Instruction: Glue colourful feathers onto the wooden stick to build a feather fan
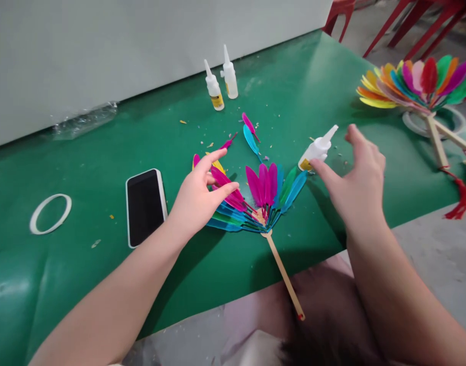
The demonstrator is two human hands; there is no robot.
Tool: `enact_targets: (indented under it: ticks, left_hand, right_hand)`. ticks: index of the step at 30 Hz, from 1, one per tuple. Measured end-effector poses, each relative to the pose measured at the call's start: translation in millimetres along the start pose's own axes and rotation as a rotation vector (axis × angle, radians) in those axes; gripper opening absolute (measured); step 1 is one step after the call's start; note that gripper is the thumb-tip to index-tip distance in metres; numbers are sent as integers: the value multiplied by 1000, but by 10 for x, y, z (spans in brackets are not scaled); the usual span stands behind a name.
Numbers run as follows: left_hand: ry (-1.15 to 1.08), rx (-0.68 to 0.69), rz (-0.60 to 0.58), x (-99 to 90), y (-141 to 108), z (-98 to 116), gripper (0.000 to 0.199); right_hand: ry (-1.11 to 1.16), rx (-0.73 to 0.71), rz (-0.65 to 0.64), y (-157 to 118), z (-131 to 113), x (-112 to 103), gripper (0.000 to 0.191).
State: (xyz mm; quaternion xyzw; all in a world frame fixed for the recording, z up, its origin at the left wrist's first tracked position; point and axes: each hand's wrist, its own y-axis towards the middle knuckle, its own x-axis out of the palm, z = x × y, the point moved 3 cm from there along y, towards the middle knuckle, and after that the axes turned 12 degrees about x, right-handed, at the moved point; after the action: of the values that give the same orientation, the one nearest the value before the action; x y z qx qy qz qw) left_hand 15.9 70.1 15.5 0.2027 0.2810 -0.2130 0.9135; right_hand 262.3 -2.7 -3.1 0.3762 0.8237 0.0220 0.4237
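A feather fan (269,208) lies at the table's near side, its wooden handle (285,274) jutting past the edge. Magenta, blue and green feathers spread from the handle's top. Above the fan's left feathers, my left hand (202,190) has its thumb and forefinger apart, with nothing seen between them; its other fingers are partly hidden. My right hand (357,178) is spread open beside a white glue bottle (315,151) with a pointed nozzle. The bottle leans to the right. My right thumb tip overlaps its base, and I cannot tell whether they touch.
Two more glue bottles (214,91) stand at the back. Loose feathers (250,138) and scraps lie mid-table. To the left are a phone (146,206), a white ring (50,214) and clear plastic wrapping (86,121). Multicoloured feather fans (427,86) rest at the right, near red stools (427,20).
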Motion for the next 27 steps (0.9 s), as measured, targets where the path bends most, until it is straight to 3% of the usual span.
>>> enact_targets:
  ticks: [2, 4, 8, 10, 15, 27]
  left_hand:
    - [-22, 21, 6, 34, -6, -27, 60]
    - [-18, 15, -5, 69, -11, -52, 61]
    - [22, -39, -32, 103, -7, -82, 63]
    - [21, -63, -44, 109, 0, -86, 62]
    - [24, -63, -57, 112, 12, -85, 60]
    - [-38, -149, -138, 105, 8, 0, 58]
  right_hand:
    - [27, -19, 64, -197, -83, -133, 57]
    - [43, -81, 44, -400, -195, -212, 47]
    - [17, -294, -148, -653, -422, -156, 17]
    - [19, -352, -245, -692, -492, -76, 12]
    - [27, -383, -338, -726, -528, 37, 16]
    - [-5, -397, -415, -780, -507, 101, 26]
